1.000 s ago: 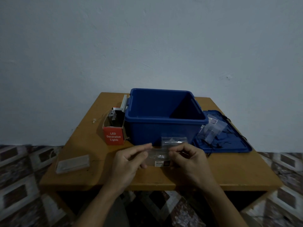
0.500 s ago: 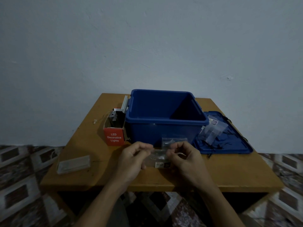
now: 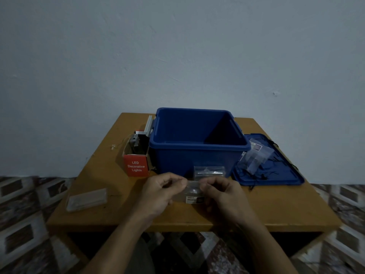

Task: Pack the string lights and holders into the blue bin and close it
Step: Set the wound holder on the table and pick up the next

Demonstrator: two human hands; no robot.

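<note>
Here, a small clear plastic packet [image 3: 193,192] with a white label at its lower edge is held just above the near part of the wooden table [image 3: 276,210], in front of the blue bin [image 3: 187,161]. Both hands grip it: the left hand [image 3: 160,192] pinches its left end between curled fingers and thumb, and the right hand [image 3: 223,194] pinches its right end the same way. What the packet holds cannot be told. Just behind it, a second clear packet [image 3: 209,171] stands against the bin's front wall. The bin sits open at the middle of the table. Its blue lid [image 3: 290,177] lies flat on the table, just right of the bin. On the lid rest more clear packets [image 3: 256,157] and a loose tangle of black string lights [image 3: 263,176]. Left of the bin, touching it, lies an open red box [image 3: 136,166] printed "LED Decorative Lights". Well apart, near the table's left front corner, lies a flat clear case [image 3: 87,199]. Behind is a plain pale wall, and patterned tiles cover the floor.
</note>
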